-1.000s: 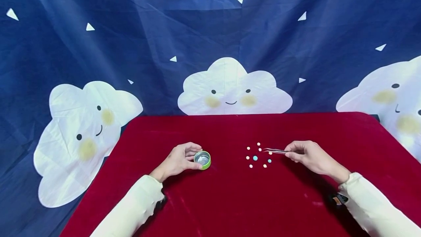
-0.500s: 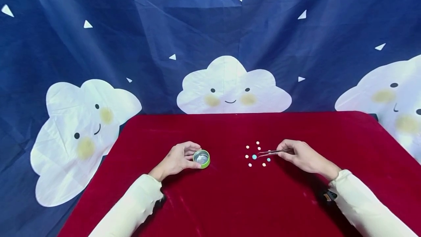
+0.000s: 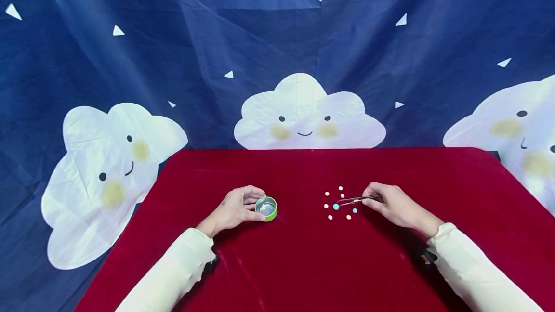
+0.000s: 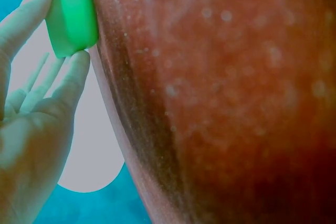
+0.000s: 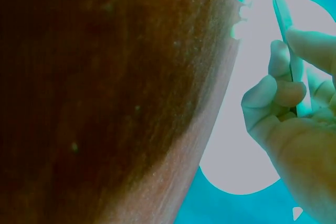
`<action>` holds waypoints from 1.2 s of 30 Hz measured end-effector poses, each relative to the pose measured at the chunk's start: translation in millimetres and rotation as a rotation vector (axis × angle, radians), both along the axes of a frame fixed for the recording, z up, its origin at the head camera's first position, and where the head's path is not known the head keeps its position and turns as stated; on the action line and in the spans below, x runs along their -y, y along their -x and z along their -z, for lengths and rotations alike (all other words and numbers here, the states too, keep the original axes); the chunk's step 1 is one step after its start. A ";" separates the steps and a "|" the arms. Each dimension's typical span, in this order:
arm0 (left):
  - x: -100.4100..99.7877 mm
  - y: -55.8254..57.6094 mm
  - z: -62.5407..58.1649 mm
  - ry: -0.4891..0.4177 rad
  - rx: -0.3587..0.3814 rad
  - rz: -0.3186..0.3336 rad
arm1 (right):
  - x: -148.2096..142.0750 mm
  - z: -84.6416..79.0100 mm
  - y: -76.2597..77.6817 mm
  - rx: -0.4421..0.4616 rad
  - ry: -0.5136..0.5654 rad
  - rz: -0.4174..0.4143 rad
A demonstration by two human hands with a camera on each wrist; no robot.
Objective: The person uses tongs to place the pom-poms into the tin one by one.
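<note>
My left hand (image 3: 236, 208) holds a small round green tin (image 3: 271, 216) between thumb and fingers. The tin stands on the red cloth with its silver inside facing up. In the left wrist view its green side (image 4: 73, 17) shows between the fingertips. My right hand (image 3: 396, 204) pinches metal tweezers (image 3: 357, 199), which point left. Their tips are at a larger blue bead (image 3: 336, 206); whether they grip it I cannot tell. In the right wrist view the tweezers (image 5: 282, 11) run up from between thumb and fingers.
Several small pale beads, such as one at the front (image 3: 330, 217), lie scattered around the blue one. A second blue bead (image 3: 354, 210) lies to the right. Red cloth (image 3: 299, 264) covers the table, and a blue curtain (image 3: 277, 28) with clouds hangs behind.
My right hand has moved left with the tweezers, and their tips have come from the upper pale beads to the larger blue bead. The left hand and tin have stayed in place.
</note>
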State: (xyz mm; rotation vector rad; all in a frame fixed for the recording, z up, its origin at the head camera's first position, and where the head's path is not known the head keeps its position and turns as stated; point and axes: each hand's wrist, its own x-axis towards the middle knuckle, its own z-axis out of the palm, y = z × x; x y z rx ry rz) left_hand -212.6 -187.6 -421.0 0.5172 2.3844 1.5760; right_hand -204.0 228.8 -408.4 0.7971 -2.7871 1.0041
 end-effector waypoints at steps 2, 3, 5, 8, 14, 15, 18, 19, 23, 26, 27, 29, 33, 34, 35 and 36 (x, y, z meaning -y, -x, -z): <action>-0.2 0.0 -0.2 -0.001 0.003 -0.001 | 0.2 0.4 0.5 -0.007 -0.001 -0.006; -0.3 0.1 -0.1 -0.001 0.004 -0.002 | 0.3 0.7 0.8 -0.010 0.000 -0.011; -0.3 0.3 -0.2 -0.002 0.009 -0.002 | 0.0 1.2 1.4 -0.017 -0.003 -0.015; -0.7 0.0 -0.9 -0.001 0.016 -0.001 | -0.3 1.5 1.5 -0.033 -0.015 -0.014; -2.1 -2.1 -2.8 0.010 0.026 -0.015 | 0.3 1.7 1.0 -0.061 -0.022 -0.014; -2.2 -2.3 -2.8 0.013 0.027 -0.015 | 0.3 1.1 0.8 -0.061 -0.019 -0.015; -2.3 -2.8 -3.1 0.020 0.020 -0.013 | 0.0 -1.6 0.5 -0.064 -0.016 -0.014; -2.2 -2.9 -3.0 0.022 0.018 -0.013 | 0.0 -2.5 0.6 -0.067 -0.016 -0.014; -1.5 -3.0 -2.9 0.018 0.016 -0.010 | 1.6 -6.3 1.5 -0.081 -0.008 -0.018; -1.0 -3.0 -2.6 0.018 0.016 -0.008 | 4.8 -9.4 2.0 -0.087 0.002 -0.018; -1.1 -2.9 -2.6 0.019 0.016 -0.008 | 6.2 -10.5 2.0 -0.086 0.009 -0.019; -1.2 -2.7 -2.6 0.019 0.020 -0.011 | 9.5 -12.4 2.1 -0.081 0.019 -0.021; -1.2 -2.3 -2.4 0.019 0.023 -0.015 | 17.0 -16.1 2.4 -0.070 0.032 -0.026; -1.1 -2.3 -2.2 0.020 0.024 -0.017 | 19.1 -17.1 2.6 -0.071 0.032 -0.026; -1.0 -2.2 -2.2 0.020 0.024 -0.018 | 21.3 -18.0 3.0 -0.069 0.032 -0.028; -0.8 -2.1 -1.9 0.020 0.021 -0.017 | 23.6 -19.0 3.4 -0.068 0.033 -0.030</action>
